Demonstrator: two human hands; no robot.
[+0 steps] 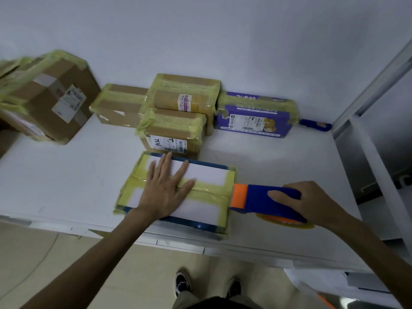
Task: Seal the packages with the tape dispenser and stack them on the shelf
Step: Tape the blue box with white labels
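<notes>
A flat white and blue package [207, 175] lies near the front edge of the white shelf [66, 179], with yellow tape along its edges and across its middle. My left hand [166, 186] presses flat on its top, fingers spread. My right hand [310, 202] grips a blue and orange tape dispenser [260, 199]. The dispenser's orange end sits at the package's right edge, on the middle tape strip.
Behind the package stand several taped cardboard boxes [171, 132], a large one at the far left [49, 99] and a purple box [256, 117] by the back wall. A blue object [316, 125] lies at the back right. A metal shelf post [374, 152] rises on the right.
</notes>
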